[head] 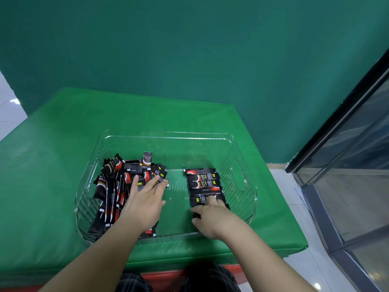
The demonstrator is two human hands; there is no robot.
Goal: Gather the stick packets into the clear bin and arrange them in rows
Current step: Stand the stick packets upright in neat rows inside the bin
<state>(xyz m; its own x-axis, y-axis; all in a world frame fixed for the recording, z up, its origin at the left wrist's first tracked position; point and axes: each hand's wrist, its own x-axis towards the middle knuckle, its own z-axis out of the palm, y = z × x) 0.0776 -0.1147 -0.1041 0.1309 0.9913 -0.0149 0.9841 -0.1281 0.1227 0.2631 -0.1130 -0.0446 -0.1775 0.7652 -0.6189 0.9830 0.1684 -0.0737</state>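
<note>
A clear ribbed bin [235, 152] sits on the green table. Its left half holds a loose heap of black and red stick packets [113, 186]. Several packets lie side by side in a neat row [203, 182] in the right half. My left hand [145, 201] rests flat on the heap, fingers spread, with its fingertips on a packet at the heap's right edge. My right hand [212, 220] is at the near end of the row, fingers curled around a packet there and partly hiding it.
The green padded table [52, 165] ends close to the bin's front and right sides. A cut-out handle [239, 175] is in the bin's right wall. A green backdrop stands behind, a glass door with a black frame [347, 154] at right.
</note>
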